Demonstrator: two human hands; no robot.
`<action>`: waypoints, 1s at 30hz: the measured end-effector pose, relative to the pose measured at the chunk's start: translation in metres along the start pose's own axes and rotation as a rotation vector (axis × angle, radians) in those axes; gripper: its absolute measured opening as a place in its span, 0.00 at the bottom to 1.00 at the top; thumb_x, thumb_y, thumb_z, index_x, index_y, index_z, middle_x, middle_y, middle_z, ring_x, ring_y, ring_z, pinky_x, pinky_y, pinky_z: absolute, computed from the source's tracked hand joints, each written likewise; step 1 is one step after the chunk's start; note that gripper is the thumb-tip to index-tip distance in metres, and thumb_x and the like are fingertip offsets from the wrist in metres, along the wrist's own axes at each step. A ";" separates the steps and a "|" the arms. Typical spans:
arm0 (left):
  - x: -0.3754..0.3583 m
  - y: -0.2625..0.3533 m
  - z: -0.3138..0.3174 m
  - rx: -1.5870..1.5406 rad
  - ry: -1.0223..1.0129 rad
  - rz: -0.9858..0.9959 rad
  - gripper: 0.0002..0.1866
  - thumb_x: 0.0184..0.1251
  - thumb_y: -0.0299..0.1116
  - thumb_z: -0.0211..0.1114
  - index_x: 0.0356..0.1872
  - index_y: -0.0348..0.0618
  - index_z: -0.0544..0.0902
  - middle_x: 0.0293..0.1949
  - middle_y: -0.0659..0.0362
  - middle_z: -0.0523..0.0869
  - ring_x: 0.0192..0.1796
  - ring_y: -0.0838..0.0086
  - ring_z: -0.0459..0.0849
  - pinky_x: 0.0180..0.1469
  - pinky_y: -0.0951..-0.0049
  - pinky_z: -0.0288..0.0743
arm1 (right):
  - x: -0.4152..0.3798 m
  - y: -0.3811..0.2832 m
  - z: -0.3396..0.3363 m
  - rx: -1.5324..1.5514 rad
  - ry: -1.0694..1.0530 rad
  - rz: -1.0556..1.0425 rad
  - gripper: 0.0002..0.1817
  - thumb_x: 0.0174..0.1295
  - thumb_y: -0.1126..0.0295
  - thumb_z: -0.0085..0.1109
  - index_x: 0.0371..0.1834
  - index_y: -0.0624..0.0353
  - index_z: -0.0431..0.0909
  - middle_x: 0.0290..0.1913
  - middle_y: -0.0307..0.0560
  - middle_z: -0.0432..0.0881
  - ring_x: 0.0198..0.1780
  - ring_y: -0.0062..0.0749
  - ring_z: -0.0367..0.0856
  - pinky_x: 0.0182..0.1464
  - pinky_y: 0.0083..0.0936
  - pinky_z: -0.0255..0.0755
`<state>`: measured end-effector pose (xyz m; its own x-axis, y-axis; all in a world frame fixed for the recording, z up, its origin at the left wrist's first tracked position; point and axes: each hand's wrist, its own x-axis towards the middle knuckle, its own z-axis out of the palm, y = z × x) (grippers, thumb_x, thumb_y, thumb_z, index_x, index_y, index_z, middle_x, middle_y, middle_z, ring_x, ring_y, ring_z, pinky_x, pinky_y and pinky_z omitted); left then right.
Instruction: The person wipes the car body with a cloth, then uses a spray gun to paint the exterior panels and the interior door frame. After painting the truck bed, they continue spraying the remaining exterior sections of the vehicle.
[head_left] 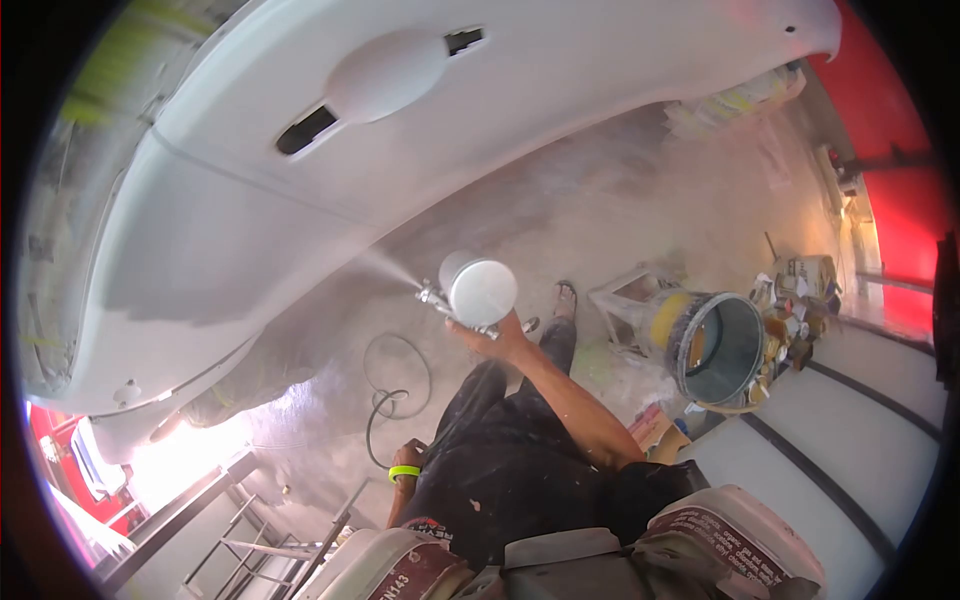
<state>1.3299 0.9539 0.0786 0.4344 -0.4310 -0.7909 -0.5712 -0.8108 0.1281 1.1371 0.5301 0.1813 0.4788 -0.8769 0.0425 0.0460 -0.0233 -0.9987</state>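
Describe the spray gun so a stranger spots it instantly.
Find the big pale panel across the view's top. Below it, the right hand grips the spray gun. Unlike the open bucket nearby, it has a closed pale cup and blows mist.

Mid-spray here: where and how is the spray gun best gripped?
Likely by the handle of the spray gun, hidden in the right hand below the cup. Come from the wearer's side: the nozzle sprays away toward the pale panel, and the cup crowds the top.
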 end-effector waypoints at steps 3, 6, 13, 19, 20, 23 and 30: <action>0.005 0.044 -0.012 0.059 0.004 -0.013 0.10 0.57 0.47 0.75 0.37 0.59 0.91 0.33 0.46 0.91 0.42 0.48 0.91 0.46 0.52 0.83 | 0.022 0.007 -0.061 0.033 0.193 0.049 0.17 0.58 0.70 0.77 0.50 0.60 0.86 0.40 0.41 0.89 0.43 0.26 0.87 0.47 0.27 0.80; 0.010 0.099 -0.023 0.116 -0.019 0.004 0.11 0.57 0.49 0.75 0.36 0.59 0.91 0.33 0.45 0.91 0.42 0.47 0.91 0.45 0.51 0.83 | 0.051 0.014 -0.148 0.070 0.361 0.176 0.14 0.60 0.71 0.75 0.47 0.61 0.85 0.36 0.37 0.85 0.39 0.22 0.82 0.42 0.26 0.77; 0.022 0.226 -0.034 0.172 -0.013 0.141 0.14 0.57 0.50 0.77 0.39 0.57 0.89 0.29 0.51 0.91 0.39 0.50 0.91 0.42 0.51 0.81 | 0.109 0.021 -0.361 -0.234 0.673 0.124 0.12 0.66 0.64 0.72 0.38 0.65 0.86 0.27 0.33 0.78 0.32 0.16 0.70 0.32 0.27 0.68; 0.021 0.264 -0.040 0.149 -0.078 0.143 0.15 0.58 0.50 0.77 0.40 0.56 0.88 0.28 0.54 0.91 0.37 0.54 0.91 0.41 0.54 0.81 | 0.142 0.030 -0.483 -0.028 0.942 0.166 0.16 0.68 0.58 0.71 0.30 0.58 0.80 0.22 0.29 0.72 0.22 0.17 0.66 0.23 0.25 0.57; 0.024 0.257 -0.037 0.127 -0.063 0.180 0.15 0.58 0.50 0.77 0.39 0.54 0.89 0.26 0.55 0.89 0.34 0.56 0.91 0.40 0.55 0.80 | 0.149 0.027 -0.488 0.008 1.012 0.159 0.16 0.68 0.58 0.71 0.29 0.57 0.80 0.22 0.29 0.72 0.22 0.17 0.65 0.23 0.24 0.57; 0.022 0.239 -0.034 0.043 -0.039 0.173 0.16 0.56 0.51 0.78 0.38 0.53 0.89 0.24 0.56 0.88 0.32 0.58 0.89 0.38 0.56 0.79 | 0.156 0.026 -0.484 0.118 1.193 0.161 0.16 0.68 0.57 0.71 0.30 0.55 0.80 0.23 0.30 0.73 0.21 0.18 0.66 0.22 0.24 0.58; 0.041 0.166 -0.036 0.060 -0.046 0.122 0.20 0.53 0.54 0.80 0.39 0.51 0.89 0.26 0.54 0.88 0.33 0.58 0.89 0.39 0.57 0.79 | 0.115 0.071 -0.350 -0.073 0.945 0.169 0.14 0.67 0.62 0.70 0.42 0.64 0.86 0.29 0.37 0.82 0.31 0.18 0.74 0.33 0.29 0.69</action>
<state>1.2780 0.7870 0.0887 0.3278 -0.5050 -0.7985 -0.6589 -0.7279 0.1899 0.8887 0.2592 0.1052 -0.4318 -0.8950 -0.1116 -0.0286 0.1373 -0.9901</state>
